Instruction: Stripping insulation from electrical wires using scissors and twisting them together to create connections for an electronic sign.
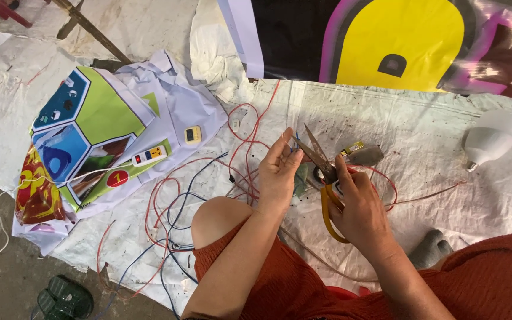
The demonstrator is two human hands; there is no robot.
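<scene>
A bare knee (217, 216) and rust-orange cloth fill the lower centre of the frame. At far lower left, a dark green sandal (63, 298) sits on grey floor past the edge of the white woven sheet (445, 136). Upper left lies a crumpled glossy printed banner (96, 136), a small socket strip (149, 156) on it. Red and blue wires (173, 201) tangle loosely across the open sheet in the middle. The left hand (277, 175) pinches a thin wire end between closed fingertips. Just right, touching that wire, the open blades of yellow-handled scissors (321, 163) rise from the right hand (357, 207), clamped on the handles. At far right rests a smooth white bulb (486, 145), well apart.
</scene>
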